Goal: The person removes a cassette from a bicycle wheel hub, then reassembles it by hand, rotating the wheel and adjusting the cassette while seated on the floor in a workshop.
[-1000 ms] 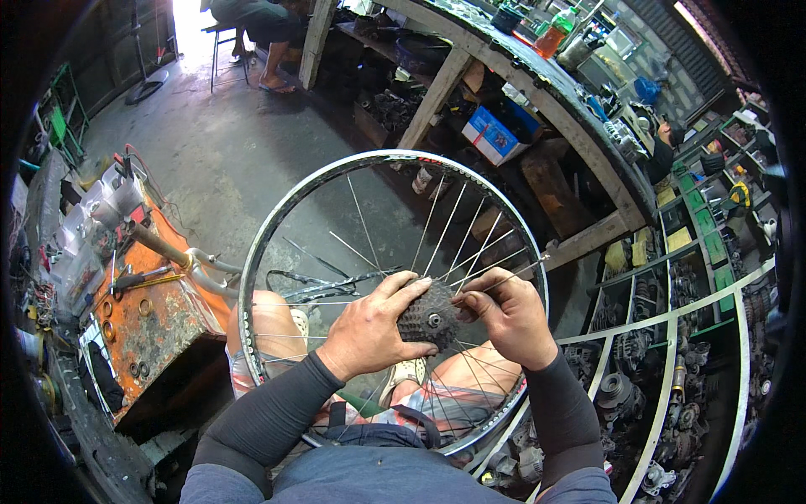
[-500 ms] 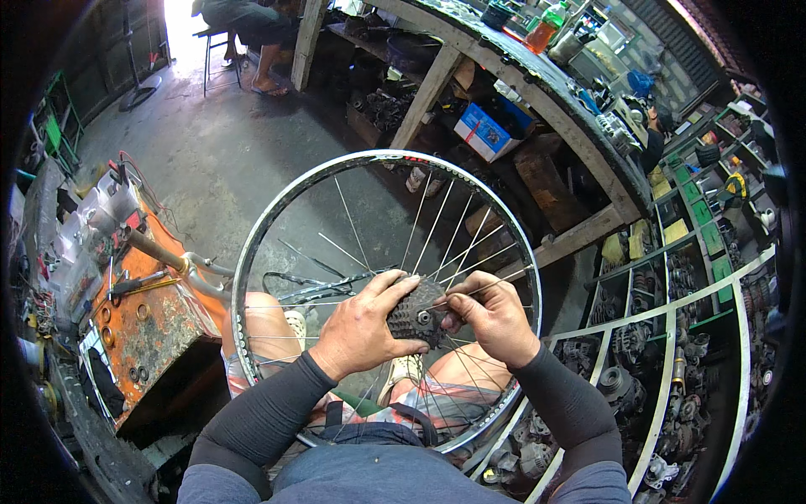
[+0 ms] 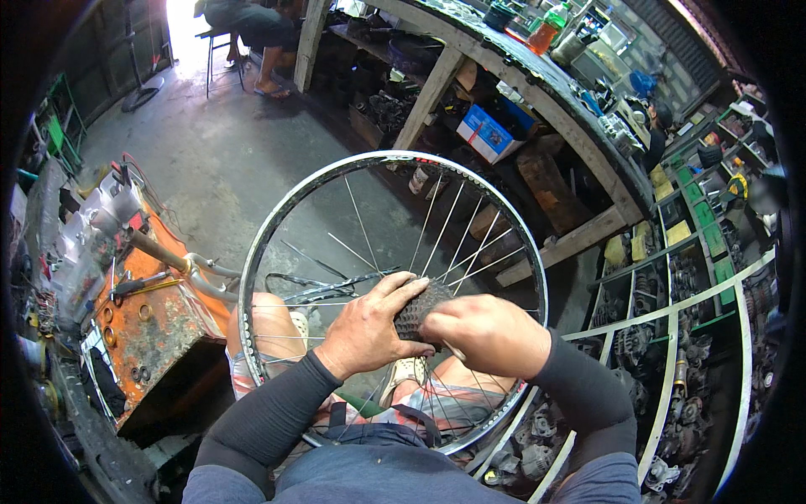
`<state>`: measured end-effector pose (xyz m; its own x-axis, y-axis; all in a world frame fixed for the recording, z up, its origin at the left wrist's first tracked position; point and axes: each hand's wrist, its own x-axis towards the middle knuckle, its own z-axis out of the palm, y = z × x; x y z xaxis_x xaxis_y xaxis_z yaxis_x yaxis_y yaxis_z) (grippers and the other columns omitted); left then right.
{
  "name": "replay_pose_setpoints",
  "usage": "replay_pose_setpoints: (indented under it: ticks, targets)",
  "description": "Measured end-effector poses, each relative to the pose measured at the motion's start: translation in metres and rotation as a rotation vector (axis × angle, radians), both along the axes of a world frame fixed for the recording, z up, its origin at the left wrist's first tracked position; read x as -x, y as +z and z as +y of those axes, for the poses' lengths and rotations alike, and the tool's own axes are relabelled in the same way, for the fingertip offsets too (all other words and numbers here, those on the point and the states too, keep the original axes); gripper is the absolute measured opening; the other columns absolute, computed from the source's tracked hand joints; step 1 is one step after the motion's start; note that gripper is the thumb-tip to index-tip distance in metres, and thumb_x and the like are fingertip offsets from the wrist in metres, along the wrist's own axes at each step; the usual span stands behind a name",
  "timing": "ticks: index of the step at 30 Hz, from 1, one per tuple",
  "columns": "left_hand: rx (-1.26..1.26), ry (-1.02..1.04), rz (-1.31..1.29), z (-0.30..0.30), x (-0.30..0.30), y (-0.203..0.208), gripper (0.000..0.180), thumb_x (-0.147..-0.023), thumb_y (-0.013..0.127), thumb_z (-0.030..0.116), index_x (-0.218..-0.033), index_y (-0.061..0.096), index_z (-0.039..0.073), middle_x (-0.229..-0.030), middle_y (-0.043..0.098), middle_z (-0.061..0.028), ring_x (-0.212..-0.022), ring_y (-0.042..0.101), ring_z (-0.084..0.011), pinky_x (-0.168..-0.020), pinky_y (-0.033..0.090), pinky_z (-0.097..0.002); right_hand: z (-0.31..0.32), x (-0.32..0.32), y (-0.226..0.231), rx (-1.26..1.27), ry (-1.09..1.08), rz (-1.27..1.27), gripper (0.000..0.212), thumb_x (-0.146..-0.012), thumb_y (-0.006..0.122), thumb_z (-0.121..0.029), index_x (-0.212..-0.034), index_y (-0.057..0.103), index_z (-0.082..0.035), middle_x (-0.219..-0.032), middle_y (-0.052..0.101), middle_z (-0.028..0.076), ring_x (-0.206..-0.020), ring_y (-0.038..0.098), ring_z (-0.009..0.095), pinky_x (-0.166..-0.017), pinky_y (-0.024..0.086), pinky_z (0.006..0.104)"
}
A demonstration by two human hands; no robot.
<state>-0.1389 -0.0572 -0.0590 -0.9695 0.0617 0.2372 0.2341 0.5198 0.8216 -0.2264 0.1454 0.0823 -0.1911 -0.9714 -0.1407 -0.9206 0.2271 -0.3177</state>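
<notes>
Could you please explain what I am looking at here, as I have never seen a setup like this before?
Certainly. There is no machine: these are a person's bare hands, seen from above by a wide fisheye camera worn on the head, which is why straight edges bend.

The left hand grips a dark sprocket cluster at the middle of a spoked bicycle wheel, fingers above and thumb below. The right hand is at the cluster's right side; its fingers are blurred, so whether they hold anything is unclear.

To the left, a worn orange bench carries several rings and a black-handled tool.
</notes>
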Motion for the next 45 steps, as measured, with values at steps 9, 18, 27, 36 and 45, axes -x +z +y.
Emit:
replay_pose_setpoints:
  ticks: [9,18,27,36,45]
  targets:
    - [0.020,-0.004,0.066,-0.004,0.002,-0.003,0.106,-0.076,0.104,0.049,-0.166,0.059,0.015,-0.164,0.062,-0.0156,-0.129,0.077,-0.0437,-0.108,0.065,-0.0514,0.072,-0.026,-0.064,0.476,-0.321,-0.125,0.031,-0.094,0.080,0.008,-0.124,0.077,-0.001,-0.119,0.085,0.021,-0.103,0.086,0.036,-0.088,0.069,0.0414]
    - [-0.022,-0.001,0.006,0.002,0.000,0.002,0.105,-0.071,0.108,0.040,-0.162,0.064,0.011,-0.162,0.064,-0.0173,-0.139,0.072,-0.0422,-0.115,0.061,-0.0486,0.071,-0.048,-0.039,0.478,-0.799,-0.207,0.007,-0.114,0.065,0.009,-0.117,0.070,0.005,-0.115,0.085,0.020,-0.108,0.085,0.025,-0.097,0.070,0.0395]
    - [0.030,0.077,0.042,0.007,-0.002,0.005,0.107,-0.066,0.111,0.041,-0.157,0.068,0.005,-0.156,0.067,-0.0193,-0.134,0.075,-0.0403,-0.112,0.063,-0.0475,0.056,-0.059,-0.052,0.586,-0.743,-0.318,0.007,-0.110,0.074,0.001,-0.115,0.075,0.005,-0.108,0.085,0.019,-0.098,0.086,0.027,-0.086,0.069,0.0373]
    - [-0.053,-0.062,0.012,-0.001,0.006,-0.006,0.106,-0.071,0.107,0.027,-0.164,0.061,0.005,-0.167,0.056,-0.0223,-0.148,0.066,-0.0410,-0.120,0.059,-0.0475,0.028,-0.024,-0.020,0.340,-0.573,-0.254,0.011,-0.104,0.080,-0.003,-0.112,0.074,0.003,-0.101,0.082,0.020,-0.086,0.083,0.036,-0.077,0.065,0.0398]
    - [-0.023,-0.054,0.030,-0.001,0.004,-0.001,0.106,-0.073,0.106,0.031,-0.165,0.060,0.008,-0.170,0.055,-0.0217,-0.148,0.066,-0.0436,-0.119,0.059,-0.0495,0.054,-0.032,-0.097,0.820,-0.969,-1.456,0.013,-0.119,0.064,-0.009,-0.124,0.065,0.004,-0.125,0.080,0.026,-0.108,0.084,0.032,-0.096,0.073,0.0443]
